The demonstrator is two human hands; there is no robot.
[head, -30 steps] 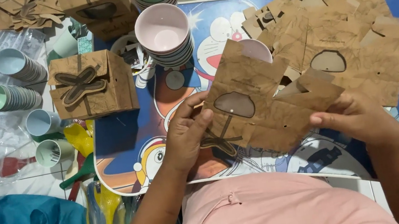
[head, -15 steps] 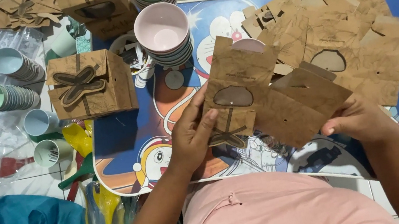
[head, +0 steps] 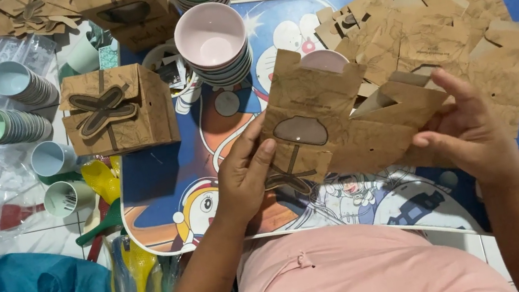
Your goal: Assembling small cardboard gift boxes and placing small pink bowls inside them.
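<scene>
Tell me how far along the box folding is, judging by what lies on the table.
Done: one folded brown box with a bow-shaped closure stands at the table's left, more at the top edge. In hand: left hand and right hand hold a half-opened cardboard blank. Left: a pile of flat blanks, plus stacked bowls.

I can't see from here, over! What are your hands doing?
Left hand and right hand both grip one flat brown cardboard box. Pink bowl sits just behind it. Nothing between the hands.

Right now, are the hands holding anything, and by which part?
Yes. Both hands hold one brown cardboard box blank, partly folded. The left hand grips its lower left panel by the window cutout; the right hand holds its right flap.
</scene>
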